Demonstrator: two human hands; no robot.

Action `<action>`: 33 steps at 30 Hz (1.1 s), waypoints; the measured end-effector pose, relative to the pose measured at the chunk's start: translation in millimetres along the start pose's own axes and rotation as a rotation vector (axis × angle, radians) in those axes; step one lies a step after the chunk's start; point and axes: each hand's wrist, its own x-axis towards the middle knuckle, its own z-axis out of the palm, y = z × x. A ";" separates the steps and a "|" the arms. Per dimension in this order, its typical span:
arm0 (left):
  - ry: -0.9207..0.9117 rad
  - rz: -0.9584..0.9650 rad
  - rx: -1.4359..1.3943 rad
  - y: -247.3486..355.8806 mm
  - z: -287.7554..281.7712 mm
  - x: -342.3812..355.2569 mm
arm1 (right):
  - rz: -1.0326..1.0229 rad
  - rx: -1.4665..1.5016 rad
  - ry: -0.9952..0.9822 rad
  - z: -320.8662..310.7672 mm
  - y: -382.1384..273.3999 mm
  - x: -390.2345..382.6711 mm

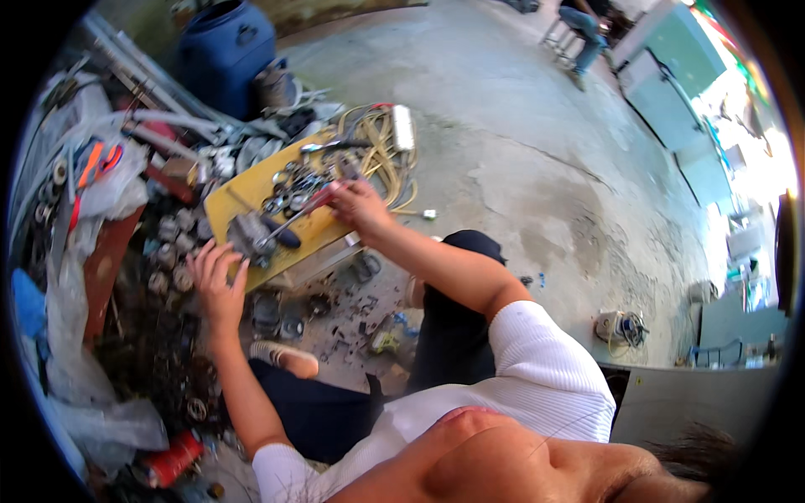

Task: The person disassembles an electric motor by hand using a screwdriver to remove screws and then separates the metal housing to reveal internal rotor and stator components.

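My right hand (pixel 362 208) is closed round the red handle of a screwdriver (pixel 293 222). Its metal shaft slopes down to the left and its tip reaches a grey metal part (pixel 249 232), perhaps a small motor body, at the left end of a yellow low table (pixel 225 204). Just on the near side of that part is my left hand (pixel 220 281), fingers spread; whether its fingertips touch the part I cannot tell. Beside the shaft lies a tool with a dark rounded handle (pixel 285 237). Behind it is a pile of small metal parts (pixel 293 186).
A ratchet-like tool (pixel 331 146), a coiled yellow cord (pixel 379 159) and a white power strip (pixel 403 127) sit toward the table's far end. Motor parts (pixel 172 243) and plastic bags crowd the left. A blue barrel (pixel 225 54) stands behind. Someone sits (pixel 584 33) far right.
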 end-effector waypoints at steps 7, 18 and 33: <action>0.009 -0.013 -0.016 -1.6 1.7 0.8 | 0.024 0.055 0.017 -0.8 -0.2 -4.3; 0.001 -0.053 0.007 0.1 0.9 -1.3 | 0.056 0.052 -0.043 -2.6 -7.5 -9.2; 0.004 -0.060 0.067 5.4 -0.5 -0.1 | 0.070 0.036 -0.042 -3.5 -12.3 -11.3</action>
